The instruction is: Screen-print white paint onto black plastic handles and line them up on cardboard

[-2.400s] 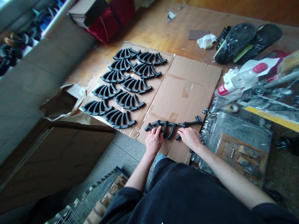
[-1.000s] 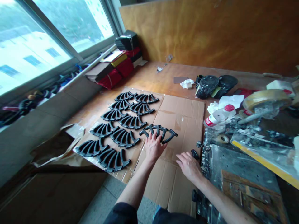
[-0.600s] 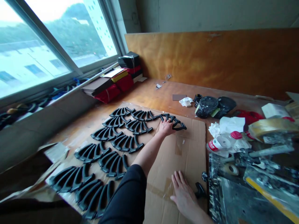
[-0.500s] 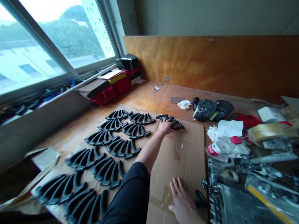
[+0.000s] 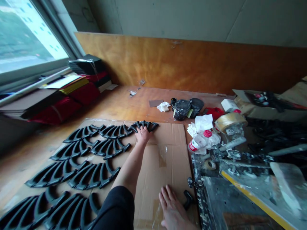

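Note:
My left hand (image 5: 143,135) reaches to the far part of a cardboard sheet (image 5: 171,134), its fingers closed over a black fan-shaped ribbed part (image 5: 151,126). The hand hides some of that part. It lies against, or very near, another fan-shaped part (image 5: 115,131) on its left. Several more alike lie in rows down the left side of the sheet. Lower right, my right hand (image 5: 174,209) rests flat on the cardboard with fingers stretched out. Beside it lies a small black T-shaped piece (image 5: 188,199).
Right of the cardboard stand black tubs (image 5: 181,109), a red-capped plastic bottle (image 5: 199,142), a tape roll (image 5: 230,122) and a paint-spattered board (image 5: 208,188). Stacked sheets and red bundles (image 5: 81,95) lie by the window. A wooden panel (image 5: 168,64) closes off the back.
My view has turned right. The left hand has moved the fan-shaped part leftward, closer to the neighbouring one, and its angle has changed. My right hand stays flat on the cardboard.

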{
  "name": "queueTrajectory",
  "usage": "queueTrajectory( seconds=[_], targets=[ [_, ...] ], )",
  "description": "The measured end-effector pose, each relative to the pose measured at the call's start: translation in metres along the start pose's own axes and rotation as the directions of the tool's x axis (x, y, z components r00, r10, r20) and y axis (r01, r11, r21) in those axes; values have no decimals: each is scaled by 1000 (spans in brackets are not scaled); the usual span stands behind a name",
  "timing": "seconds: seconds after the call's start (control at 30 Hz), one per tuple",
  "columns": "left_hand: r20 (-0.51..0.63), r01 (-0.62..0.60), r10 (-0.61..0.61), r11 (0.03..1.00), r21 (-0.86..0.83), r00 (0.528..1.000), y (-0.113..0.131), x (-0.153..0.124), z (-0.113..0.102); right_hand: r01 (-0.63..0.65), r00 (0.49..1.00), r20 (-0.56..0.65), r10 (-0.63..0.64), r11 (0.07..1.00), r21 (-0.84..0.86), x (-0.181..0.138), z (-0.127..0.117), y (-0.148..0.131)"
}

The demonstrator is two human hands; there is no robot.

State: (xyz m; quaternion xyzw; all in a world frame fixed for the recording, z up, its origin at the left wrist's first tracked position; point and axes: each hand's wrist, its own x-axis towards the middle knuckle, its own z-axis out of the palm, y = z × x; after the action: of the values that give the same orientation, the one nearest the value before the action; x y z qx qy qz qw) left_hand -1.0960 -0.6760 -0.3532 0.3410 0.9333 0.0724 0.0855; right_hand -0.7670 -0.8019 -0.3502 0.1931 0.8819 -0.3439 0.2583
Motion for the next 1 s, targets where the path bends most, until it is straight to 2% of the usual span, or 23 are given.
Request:
queueTrajectory(
  seconds=[0.3,0.4,0.5,0.6,0.7,0.8,0.87,0.93,1.0],
  targets=[
    [12,-22,21,999,32,1000,-6,-1,-3,5,998,-69,-9,998,-59,21,33,18],
    [10,-24,24,999,35,1000,-5,-4,-4,32,995,-94,-38,998,-55,17,32,17],
    [-71,-68,69,997,21,995,0,-22,2,65,991,-117,-65,998,-7,8,21,12],
    [-169,-201,185,976,-86,968,6,-62,21,74,991,-115,-71,997,25,3,10,8],
    [-172,-278,234,909,-312,957,8,-124,45,96,984,-150,-91,995,26,1,3,5],
    [-104,-248,226,836,-489,968,4,-193,63,100,968,-229,-100,995,-14,-7,-6,1],
    [-45,-199,209,813,-547,977,-1,-233,69,105,961,-251,-114,993,-50,-22,-13,0],
    [11,-149,189,806,-573,982,-5,-264,74,165,942,-278,-186,981,-99,-47,-19,3],
    [44,-122,180,808,-576,983,-7,-289,79,276,898,-312,-311,949,-152,-82,-23,15]
  ],
)
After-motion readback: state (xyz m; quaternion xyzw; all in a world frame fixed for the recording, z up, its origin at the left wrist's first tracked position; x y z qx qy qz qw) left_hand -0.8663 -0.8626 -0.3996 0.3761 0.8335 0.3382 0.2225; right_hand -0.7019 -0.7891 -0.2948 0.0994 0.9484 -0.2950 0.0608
